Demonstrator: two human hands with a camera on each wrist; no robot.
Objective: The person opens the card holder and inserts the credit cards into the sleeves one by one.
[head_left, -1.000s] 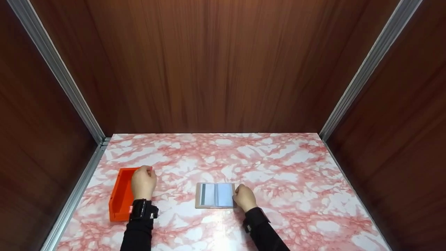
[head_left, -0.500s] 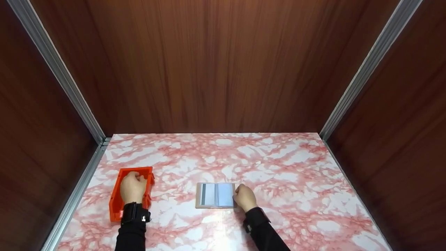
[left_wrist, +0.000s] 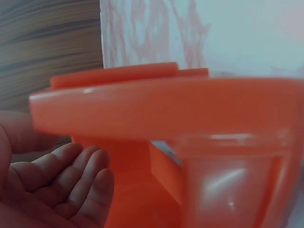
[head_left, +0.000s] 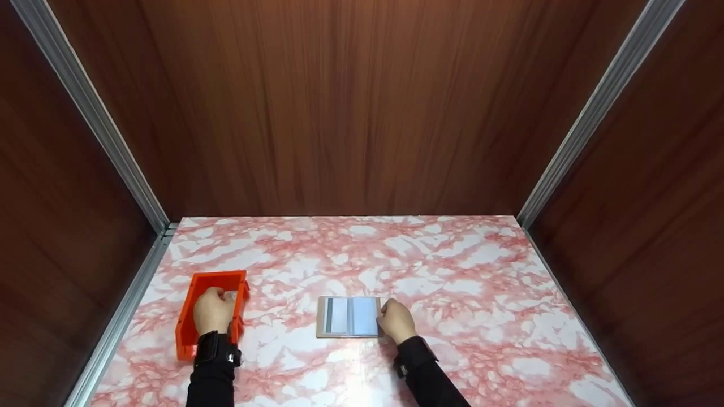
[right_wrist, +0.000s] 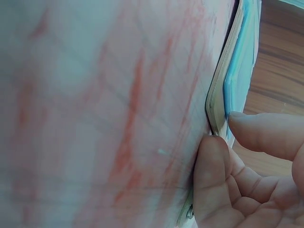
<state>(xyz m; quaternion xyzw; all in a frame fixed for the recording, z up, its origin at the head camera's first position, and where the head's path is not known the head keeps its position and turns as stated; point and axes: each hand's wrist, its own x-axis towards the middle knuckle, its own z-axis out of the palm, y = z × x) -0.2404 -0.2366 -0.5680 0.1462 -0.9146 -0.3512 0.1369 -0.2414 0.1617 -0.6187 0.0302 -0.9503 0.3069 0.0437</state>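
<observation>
My left hand (head_left: pixel 214 311) is inside the orange bin (head_left: pixel 186 325), over its floor. In the left wrist view the fingers (left_wrist: pixel 90 180) are loosely curled with nothing visible between them; the bin's rim hides part of the thumb. A small greyish-white thing (head_left: pixel 231 295) shows beside the fingertips in the head view, too unclear to name. With my right hand (head_left: pixel 398 321) I pinch the right edge of an open card holder (head_left: pixel 336 316), tan-edged with pale clear sleeves, which lies flat on the table. Its layered edge (right_wrist: pixel 221 95) sits between finger and thumb in the right wrist view.
A red-and-white marbled table (head_left: pixel 362 249) carries everything. Dark brown wood-grain panels (head_left: pixel 339 113) close off the back and both sides. Grey metal rails (head_left: pixel 599 113) run along the corners. The bin stands left of the card holder.
My left hand moved from over the bin's right rim, with a small pink thing at its fingertips, left and down into the bin. The pink thing is out of sight. My right hand stays put.
</observation>
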